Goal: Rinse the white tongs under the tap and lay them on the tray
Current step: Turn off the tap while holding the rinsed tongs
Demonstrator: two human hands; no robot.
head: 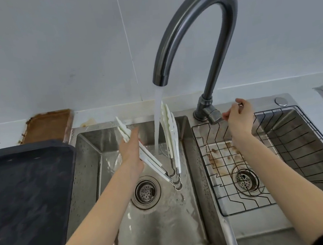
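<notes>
Grey wall tiles back a steel double sink (94,167) with water running from the tap (193,31). Your left hand (131,154) grips the white tongs (170,141), one arm in the stream: rinsing is under way. Your right hand (238,115) pinches the tap lever. Next, probably shut the water, then carry them left to the black tray (26,192).

light: bright, even | shadows: soft | tongs (170,133): motion-blurred | edges: wide-angle bowing
</notes>
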